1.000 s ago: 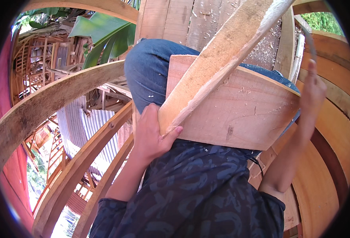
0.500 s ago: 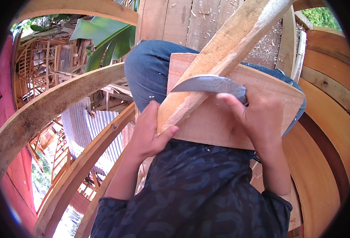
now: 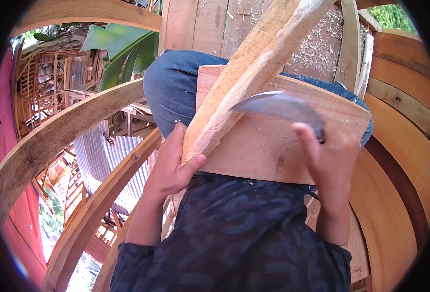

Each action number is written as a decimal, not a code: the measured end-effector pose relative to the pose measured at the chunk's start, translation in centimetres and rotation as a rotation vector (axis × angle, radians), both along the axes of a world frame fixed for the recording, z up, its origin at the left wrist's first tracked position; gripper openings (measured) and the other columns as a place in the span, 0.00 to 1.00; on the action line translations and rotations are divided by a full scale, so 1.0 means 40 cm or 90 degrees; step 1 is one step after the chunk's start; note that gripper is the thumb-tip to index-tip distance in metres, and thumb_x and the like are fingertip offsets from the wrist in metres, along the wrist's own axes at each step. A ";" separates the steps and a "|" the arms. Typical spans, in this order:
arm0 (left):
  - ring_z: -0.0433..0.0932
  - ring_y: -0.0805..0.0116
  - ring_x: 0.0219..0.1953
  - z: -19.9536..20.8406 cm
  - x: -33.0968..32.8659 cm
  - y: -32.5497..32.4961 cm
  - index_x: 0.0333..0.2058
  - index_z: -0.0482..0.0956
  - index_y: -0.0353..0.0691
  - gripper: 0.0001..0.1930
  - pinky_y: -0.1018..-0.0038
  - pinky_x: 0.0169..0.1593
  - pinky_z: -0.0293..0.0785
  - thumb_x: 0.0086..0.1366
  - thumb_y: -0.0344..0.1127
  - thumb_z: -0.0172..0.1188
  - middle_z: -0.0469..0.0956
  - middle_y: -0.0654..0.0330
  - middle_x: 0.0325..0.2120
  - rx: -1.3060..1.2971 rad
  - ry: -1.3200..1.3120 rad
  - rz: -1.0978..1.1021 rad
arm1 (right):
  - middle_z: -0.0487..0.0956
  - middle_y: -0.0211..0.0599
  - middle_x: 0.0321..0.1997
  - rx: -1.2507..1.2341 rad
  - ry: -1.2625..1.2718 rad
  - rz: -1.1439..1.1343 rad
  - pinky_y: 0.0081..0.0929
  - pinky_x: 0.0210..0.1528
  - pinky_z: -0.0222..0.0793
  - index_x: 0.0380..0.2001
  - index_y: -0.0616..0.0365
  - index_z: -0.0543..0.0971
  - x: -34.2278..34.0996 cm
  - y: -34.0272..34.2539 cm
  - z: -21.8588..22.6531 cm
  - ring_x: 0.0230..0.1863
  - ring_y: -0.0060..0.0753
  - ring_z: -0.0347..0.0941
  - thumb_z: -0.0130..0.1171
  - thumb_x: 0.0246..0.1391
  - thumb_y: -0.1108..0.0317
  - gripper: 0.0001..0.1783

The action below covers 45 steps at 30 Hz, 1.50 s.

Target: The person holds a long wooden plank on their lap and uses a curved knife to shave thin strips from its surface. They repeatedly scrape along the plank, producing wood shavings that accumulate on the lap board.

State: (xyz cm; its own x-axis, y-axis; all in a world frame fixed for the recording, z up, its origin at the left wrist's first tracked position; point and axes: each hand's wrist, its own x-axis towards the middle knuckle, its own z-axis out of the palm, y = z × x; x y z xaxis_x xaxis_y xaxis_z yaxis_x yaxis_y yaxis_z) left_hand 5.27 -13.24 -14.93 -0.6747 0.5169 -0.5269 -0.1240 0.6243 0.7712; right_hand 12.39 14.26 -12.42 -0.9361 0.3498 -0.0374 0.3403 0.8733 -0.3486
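The right hand (image 3: 334, 153) is gripping the curved metal knife (image 3: 283, 106) farther right than before — its tip by the rough, pale-sided wooden stick (image 3: 234, 92) — while the left hand (image 3: 171, 168) is clutching the stick's near end, slanting over a smooth board (image 3: 273, 151), and curly shavings (image 3: 322, 53) are dotting the far planks (image 3: 210, 29).

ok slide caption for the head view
Left hand grips a wooden beam over a board; right hand holds a curved blade.

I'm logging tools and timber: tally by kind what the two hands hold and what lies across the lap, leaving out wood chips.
Curved grey metal-bladed knife: 1
Long pale wooden beam: 1
Flat pinkish wooden board: 1
Total: 3
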 end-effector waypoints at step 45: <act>0.67 0.45 0.34 -0.008 0.004 0.012 0.37 0.63 0.30 0.27 0.59 0.40 0.64 0.56 0.51 0.62 0.64 0.44 0.28 -0.046 0.057 -0.011 | 0.64 0.35 0.11 -0.037 0.007 -0.089 0.33 0.20 0.55 0.13 0.63 0.70 -0.060 0.067 0.015 0.14 0.32 0.60 0.58 0.53 0.38 0.35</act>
